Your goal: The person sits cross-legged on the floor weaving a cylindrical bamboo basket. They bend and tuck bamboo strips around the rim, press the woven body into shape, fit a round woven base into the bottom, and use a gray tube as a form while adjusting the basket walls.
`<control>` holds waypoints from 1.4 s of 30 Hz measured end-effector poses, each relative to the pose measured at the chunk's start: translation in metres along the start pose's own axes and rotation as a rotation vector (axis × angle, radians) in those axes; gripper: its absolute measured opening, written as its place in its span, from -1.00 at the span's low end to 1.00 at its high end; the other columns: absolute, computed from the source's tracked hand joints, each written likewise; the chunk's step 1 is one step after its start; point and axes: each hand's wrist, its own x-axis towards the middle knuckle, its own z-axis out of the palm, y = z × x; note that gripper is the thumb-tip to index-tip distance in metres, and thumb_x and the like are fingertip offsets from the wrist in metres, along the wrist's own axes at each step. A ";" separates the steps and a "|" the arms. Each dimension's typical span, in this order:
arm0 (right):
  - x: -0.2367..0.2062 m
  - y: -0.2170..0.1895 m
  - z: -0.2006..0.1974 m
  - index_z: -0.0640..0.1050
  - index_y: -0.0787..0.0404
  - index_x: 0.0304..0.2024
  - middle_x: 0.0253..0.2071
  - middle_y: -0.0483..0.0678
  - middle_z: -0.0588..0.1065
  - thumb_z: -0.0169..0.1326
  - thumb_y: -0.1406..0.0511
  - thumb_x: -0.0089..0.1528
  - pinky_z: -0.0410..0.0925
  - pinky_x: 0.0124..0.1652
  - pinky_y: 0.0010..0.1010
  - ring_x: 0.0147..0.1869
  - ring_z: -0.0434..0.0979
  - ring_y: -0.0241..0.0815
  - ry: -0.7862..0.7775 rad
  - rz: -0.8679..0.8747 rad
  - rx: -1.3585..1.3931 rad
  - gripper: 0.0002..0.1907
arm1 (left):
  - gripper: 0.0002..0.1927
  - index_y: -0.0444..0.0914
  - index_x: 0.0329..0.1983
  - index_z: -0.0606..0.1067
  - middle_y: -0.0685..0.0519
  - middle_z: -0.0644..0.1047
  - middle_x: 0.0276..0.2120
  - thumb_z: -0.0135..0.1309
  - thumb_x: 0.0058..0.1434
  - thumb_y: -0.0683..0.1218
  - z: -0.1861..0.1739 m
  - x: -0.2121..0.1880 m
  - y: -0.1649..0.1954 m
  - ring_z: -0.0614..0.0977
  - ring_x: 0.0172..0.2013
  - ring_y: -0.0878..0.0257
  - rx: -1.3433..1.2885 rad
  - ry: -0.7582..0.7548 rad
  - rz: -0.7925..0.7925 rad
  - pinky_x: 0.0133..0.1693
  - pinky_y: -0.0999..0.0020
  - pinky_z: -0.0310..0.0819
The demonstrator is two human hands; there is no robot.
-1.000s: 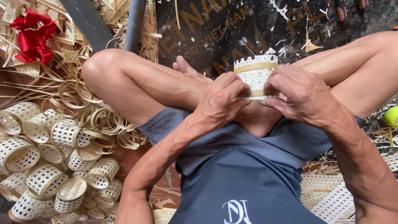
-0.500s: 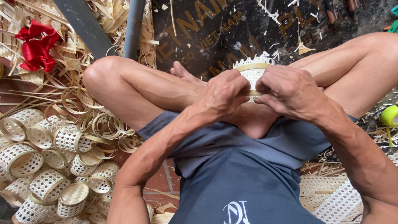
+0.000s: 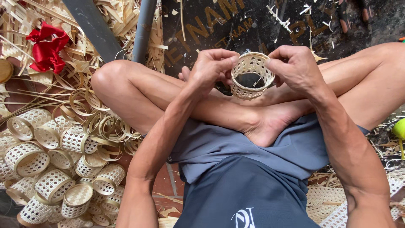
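I sit cross-legged on the floor. Both hands hold up a small round woven bamboo basket [image 3: 252, 75], tilted so its open mouth faces me. My left hand [image 3: 211, 67] pinches its left rim with thumb and fingers. On the other side, my right hand [image 3: 295, 65] grips the right rim. The basket hangs above my crossed ankles and bare foot [image 3: 270, 122].
A pile of several finished woven baskets [image 3: 55, 169] lies at the lower left, with loose bamboo rings [image 3: 105, 126] beside my knee. Bamboo strips [image 3: 126, 21], a red ribbon bow [image 3: 45, 46] and a grey pipe [image 3: 143, 29] lie beyond. Woven mesh sheets [image 3: 333, 202] lie at the lower right.
The basket has been lifted away from my body and tipped from upright to mouth facing me. My hands moved from covering its front to holding its two sides.
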 end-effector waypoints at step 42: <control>0.011 -0.027 0.008 0.57 0.27 -0.39 -0.41 0.12 0.53 0.16 0.29 0.27 0.42 -0.26 -0.05 -0.28 0.57 0.18 -0.098 -0.445 -0.882 -0.82 | -0.57 -0.24 0.02 0.62 -0.09 0.50 -0.32 0.05 0.08 -0.36 0.008 -0.023 0.026 0.60 -0.32 -0.03 1.088 -0.223 0.657 -0.32 0.09 0.45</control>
